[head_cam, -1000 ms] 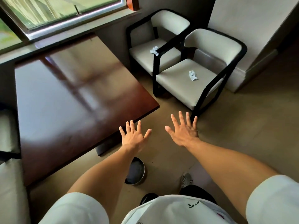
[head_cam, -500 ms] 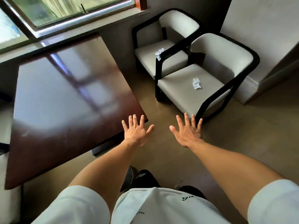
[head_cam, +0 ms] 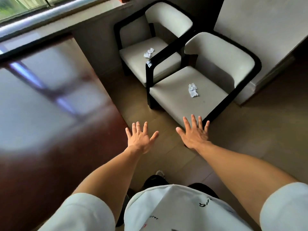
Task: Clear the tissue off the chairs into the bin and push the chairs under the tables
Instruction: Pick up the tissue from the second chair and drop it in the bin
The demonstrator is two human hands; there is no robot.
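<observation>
Tissue [head_cam: 193, 90], 1 crumpled wad, lies right of centre on the seat of the near chair [head_cam: 175, 97], and a second wad [head_cam: 148, 53] sits on the far chair [head_cam: 133, 59] at upper centre, both chairs well apart from the table [head_cam: 50, 105] at left. I see my left hand [head_cam: 141, 139] and right hand [head_cam: 195, 135] at lower centre, fingers spread, holding nothing. I judge the pickup not yet begun; next, pinch the near wad with the right hand; no bin is in view.
</observation>
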